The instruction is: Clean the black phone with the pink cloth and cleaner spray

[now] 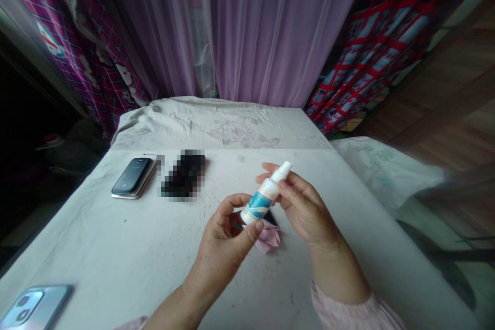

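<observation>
A small white spray bottle (261, 201) with a blue label is held tilted above the table, its white cap end (285, 169) pointing up and right. My left hand (228, 232) grips the bottle's base between thumb and fingers. Around the neck and cap, the thumb and fingers of my right hand (305, 206) are closed. Below the bottle, a pink cloth (267, 238) lies on the table. Beside the cloth a dark flat object (272, 218) shows in part; the bottle and hands hide the rest of it.
Stacked phones (133, 176) lie at the left of the white-covered table (147, 247), next to a dark pixelated object (183, 175). A silvery-blue phone (48, 307) is at the near left corner. Purple curtains (266, 31) hang behind the table.
</observation>
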The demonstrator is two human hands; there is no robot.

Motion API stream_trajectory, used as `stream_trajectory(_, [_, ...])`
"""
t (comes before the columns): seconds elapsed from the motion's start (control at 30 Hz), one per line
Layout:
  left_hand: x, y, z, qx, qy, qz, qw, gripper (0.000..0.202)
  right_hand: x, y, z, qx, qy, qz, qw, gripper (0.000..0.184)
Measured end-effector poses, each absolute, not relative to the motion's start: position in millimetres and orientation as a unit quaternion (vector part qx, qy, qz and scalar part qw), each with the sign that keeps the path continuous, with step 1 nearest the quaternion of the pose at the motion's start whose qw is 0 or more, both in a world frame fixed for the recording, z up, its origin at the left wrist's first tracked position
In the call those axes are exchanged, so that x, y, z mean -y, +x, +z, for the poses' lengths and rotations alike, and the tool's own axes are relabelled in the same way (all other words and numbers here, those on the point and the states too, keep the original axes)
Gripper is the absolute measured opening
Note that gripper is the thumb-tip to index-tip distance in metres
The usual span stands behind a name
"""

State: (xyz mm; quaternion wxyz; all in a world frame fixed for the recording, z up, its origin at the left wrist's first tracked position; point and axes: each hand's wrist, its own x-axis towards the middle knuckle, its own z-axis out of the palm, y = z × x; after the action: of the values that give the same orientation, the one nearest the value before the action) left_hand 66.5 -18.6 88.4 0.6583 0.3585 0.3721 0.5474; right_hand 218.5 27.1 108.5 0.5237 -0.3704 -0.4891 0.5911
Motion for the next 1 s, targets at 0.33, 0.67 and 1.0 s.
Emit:
stream_trajectory(0.33, [23.3, 69.0, 97.9, -0.35, 0.343, 0.56, 0.668, 0.04, -24.2, 216.7, 112.2, 0.476, -0.368, 0.599, 0.529, 0.036])
stream_trajectory(0.67, [26.4, 70.2, 99.4, -0.337, 0.353, 0.558, 0.671, 0.038, -23.1, 216.9, 113.6, 0.478, -0.348, 0.609, 0.528, 0.036])
stream_trajectory(1.0, [27.8, 69.6, 104.1, -0.337, 0.382, 0.567, 0.648, 0.034, -22.5, 218.1, 112.7, 0.475, -0.338, 0.617, 0.529, 0.036])
